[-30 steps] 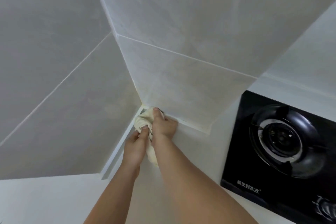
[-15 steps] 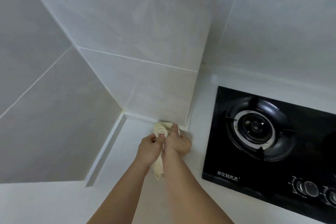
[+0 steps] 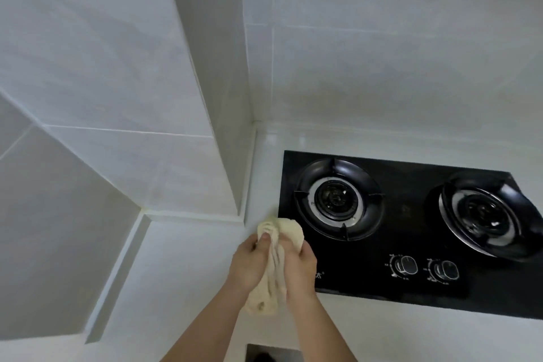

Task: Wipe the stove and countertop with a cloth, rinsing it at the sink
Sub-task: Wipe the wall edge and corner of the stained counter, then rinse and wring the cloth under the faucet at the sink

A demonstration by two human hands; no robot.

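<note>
While both hands grip it, the cloth (image 3: 279, 244) overlaps the stove (image 3: 367, 273).

Cloth (image 3: 279, 247) between hands, at stove (image 3: 411, 244) left edge, on countertop (image 3: 182, 273).

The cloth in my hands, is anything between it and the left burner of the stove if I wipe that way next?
Nothing visible. Both hands, left hand and right hand, grip the cloth at the stove's left edge. Only bare black glass lies between it and the left burner.
</note>
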